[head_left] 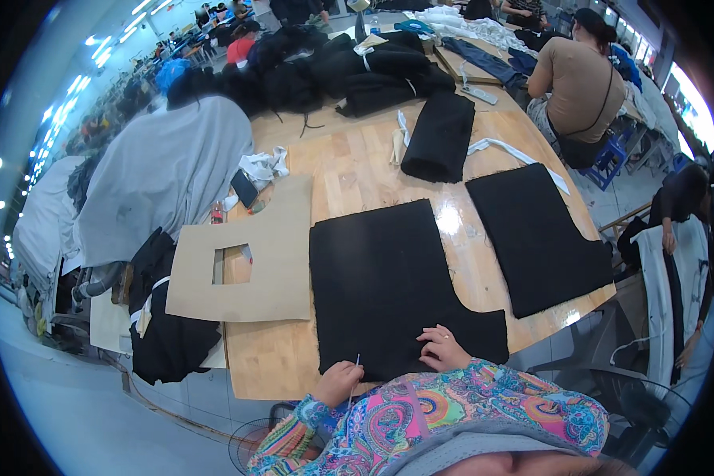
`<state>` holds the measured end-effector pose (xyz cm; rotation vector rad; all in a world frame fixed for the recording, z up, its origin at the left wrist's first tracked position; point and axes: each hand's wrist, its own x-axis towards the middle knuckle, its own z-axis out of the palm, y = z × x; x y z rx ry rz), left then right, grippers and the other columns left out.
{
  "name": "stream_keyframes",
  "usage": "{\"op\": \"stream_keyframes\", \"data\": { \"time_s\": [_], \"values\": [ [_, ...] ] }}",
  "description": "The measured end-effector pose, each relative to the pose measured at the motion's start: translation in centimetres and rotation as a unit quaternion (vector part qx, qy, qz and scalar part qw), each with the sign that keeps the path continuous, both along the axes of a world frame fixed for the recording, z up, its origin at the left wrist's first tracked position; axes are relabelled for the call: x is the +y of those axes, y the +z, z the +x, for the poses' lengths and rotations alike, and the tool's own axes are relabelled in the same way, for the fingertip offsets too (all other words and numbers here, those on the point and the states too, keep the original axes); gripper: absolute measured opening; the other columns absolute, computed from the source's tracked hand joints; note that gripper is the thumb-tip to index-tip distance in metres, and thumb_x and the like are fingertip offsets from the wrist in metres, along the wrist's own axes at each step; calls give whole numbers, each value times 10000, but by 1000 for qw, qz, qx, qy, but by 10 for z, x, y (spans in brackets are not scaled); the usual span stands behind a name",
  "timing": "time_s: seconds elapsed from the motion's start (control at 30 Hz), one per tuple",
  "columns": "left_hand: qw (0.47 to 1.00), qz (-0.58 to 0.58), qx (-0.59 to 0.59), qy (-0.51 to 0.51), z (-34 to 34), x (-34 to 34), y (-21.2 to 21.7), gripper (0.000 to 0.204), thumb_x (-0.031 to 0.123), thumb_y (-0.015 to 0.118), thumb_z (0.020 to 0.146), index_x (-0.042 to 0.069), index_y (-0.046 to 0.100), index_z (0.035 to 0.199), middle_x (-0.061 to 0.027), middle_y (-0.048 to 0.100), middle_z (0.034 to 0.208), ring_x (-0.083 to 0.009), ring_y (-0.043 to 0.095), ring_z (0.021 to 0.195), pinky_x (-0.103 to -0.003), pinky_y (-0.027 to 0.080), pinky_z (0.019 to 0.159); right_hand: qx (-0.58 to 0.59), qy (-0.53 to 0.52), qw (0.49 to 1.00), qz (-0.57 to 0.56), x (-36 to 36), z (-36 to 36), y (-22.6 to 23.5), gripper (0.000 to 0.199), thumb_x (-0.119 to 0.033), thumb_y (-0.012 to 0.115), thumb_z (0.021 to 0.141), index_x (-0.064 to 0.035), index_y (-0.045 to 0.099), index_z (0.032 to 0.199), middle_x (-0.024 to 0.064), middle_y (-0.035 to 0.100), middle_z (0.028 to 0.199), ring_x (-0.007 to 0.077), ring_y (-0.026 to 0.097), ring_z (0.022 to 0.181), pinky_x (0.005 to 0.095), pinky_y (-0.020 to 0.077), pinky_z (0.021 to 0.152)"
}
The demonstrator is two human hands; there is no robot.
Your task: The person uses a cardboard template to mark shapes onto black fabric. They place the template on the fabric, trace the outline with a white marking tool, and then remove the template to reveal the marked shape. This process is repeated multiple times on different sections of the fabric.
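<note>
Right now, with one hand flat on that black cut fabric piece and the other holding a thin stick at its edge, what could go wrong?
1. The black fabric piece lies loose on the wooden table; only the right hand pins it, so it might shift under the thin marking stick in the left hand.
2. Its near edge sits at the table's rim and could slide off.
3. The cardboard template lies close beside it and might get nudged.
</note>
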<state>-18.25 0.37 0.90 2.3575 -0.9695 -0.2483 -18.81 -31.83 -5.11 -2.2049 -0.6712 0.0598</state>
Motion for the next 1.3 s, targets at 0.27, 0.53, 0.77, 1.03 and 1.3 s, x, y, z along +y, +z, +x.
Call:
{"op": "stream_keyframes", "data": {
  "time_s": [0.27,0.53,0.77,1.03,1.3],
  "values": [
    [949,-1,293,118,41,-8,32,166,89,741,769,60,594,840,-55,606,773,-148,586,721,-286,483,650,6,16,1000,-17,6,3,14,497,-410,803,666,-115,625,1024,104,524,1200,312,410,1257,546,245,1074],
    [942,-157,245,164,85,-7,71,147,-27,629,832,32,495,820,-48,629,815,-109,572,755,-262,476,680,9,-42,999,-20,17,10,44,439,-121,697,664,-55,579,1082,140,548,1121,314,505,1132,497,341,1030],
    [994,38,106,18,79,-18,117,223,8,679,748,42,465,798,-124,564,758,-331,578,748,-381,476,663,-161,-219,956,-113,-36,54,88,382,58,651,570,-59,626,933,84,621,890,264,595,912,441,405,967],
    [990,-137,-2,33,104,-60,230,217,-87,627,698,49,474,770,-126,618,809,-300,637,769,-335,501,668,-432,-341,833,-58,-131,32,236,290,11,646,652,-25,655,940,90,657,872,248,646,834,476,454,912],
    [991,-132,14,32,221,-173,212,263,-15,685,736,39,428,721,-95,646,802,-142,608,766,-281,483,711,-278,-366,872,-168,-278,120,271,218,19,591,691,-28,664,892,123,654,862,304,621,879,370,475,792]
  ]
}}
